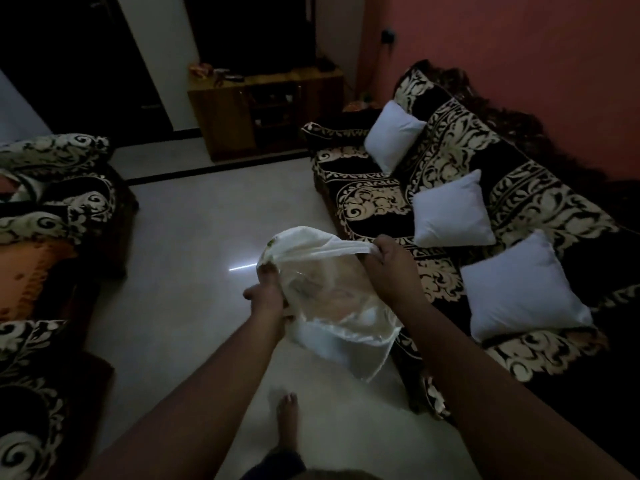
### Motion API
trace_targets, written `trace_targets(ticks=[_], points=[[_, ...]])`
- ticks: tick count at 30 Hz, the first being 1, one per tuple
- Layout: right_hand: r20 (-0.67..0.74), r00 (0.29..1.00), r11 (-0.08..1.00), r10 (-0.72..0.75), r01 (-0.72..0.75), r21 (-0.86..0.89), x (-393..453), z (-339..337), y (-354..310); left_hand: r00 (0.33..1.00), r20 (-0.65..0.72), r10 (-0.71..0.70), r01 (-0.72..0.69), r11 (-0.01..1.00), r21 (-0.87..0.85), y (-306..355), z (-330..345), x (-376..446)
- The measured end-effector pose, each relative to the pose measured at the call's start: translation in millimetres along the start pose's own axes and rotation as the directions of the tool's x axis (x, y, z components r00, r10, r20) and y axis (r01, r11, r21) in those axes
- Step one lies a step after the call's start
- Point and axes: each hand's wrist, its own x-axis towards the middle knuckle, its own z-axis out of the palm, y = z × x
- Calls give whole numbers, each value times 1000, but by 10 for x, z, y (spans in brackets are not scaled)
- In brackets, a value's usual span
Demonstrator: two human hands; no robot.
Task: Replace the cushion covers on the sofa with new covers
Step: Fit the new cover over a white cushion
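Observation:
I hold a thin white plastic bag [332, 306] in front of me, above the floor beside the sofa. My left hand [266, 289] grips its left edge and my right hand [391, 265] pinches the stretched upper right edge, so the mouth is pulled wide. Folded pale fabric shows dimly inside the bag. On the dark sofa [460, 150] with cream floral pattern three plain white cushions lean against the backrest: a far one [393, 135], a middle one [450, 211] and a near one [519, 289].
A second patterned sofa [52, 202] with an orange cloth stands at the left. A wooden TV cabinet [263, 109] is at the back. Pale tiled floor [194, 244] lies between the sofas. My bare foot [287, 420] stands below the bag. The room is dim.

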Motion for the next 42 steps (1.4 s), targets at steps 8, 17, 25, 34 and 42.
trace_targets(ticks=[8,17,25,34,42], points=[[211,943,896,257,-314,313,1267,448,-582,950,193,244,-254,967,30,754,420,1047],[7,953,951,304,-304,50,2600,529,-137,907,420,36,-155,955,254,1704,898,2125],[-67,984,960,163,-174,-220,3821,782,496,788,289,543,-485,259,835,2366,1571,2745],[78,987,938,-139,156,-311,5310,1197,300,799,314,513,-383,31,923,2973,2415,3362],[110,943,863,-314,332,-381,6463,1609,86,681,638,361,-559,-307,770,3810,2988,4199]])
